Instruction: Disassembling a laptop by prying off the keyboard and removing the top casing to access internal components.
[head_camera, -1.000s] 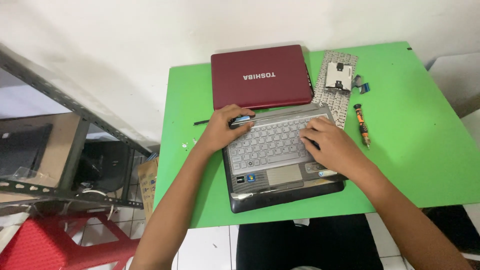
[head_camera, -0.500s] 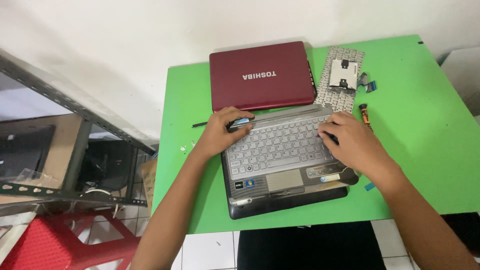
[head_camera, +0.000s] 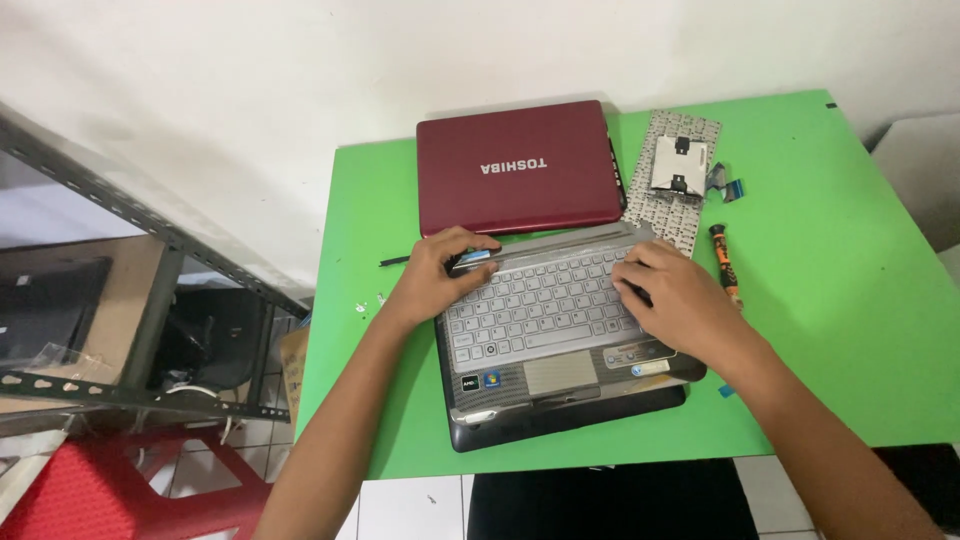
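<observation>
The keyboard (head_camera: 540, 300) is pressed by the flat right hand (head_camera: 675, 300); a blue tool (head_camera: 470, 260) is pinched by the left hand (head_camera: 435, 275); not yet removed.

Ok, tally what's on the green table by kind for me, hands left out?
Laptops: 2, an open silver one and a closed red one
Loose keyboards: 1, lying face down
Screwdrivers: 1, orange and black
Thin black tools: 1, by the left hand
Total: 5

Green counter (head_camera: 840, 300). Red laptop (head_camera: 517, 168) shut at the back, spare keyboard (head_camera: 668, 160) face down beside it, orange screwdriver (head_camera: 723, 258) near. Metal shelf (head_camera: 120, 300) and red stool (head_camera: 90, 495) on my left.
</observation>
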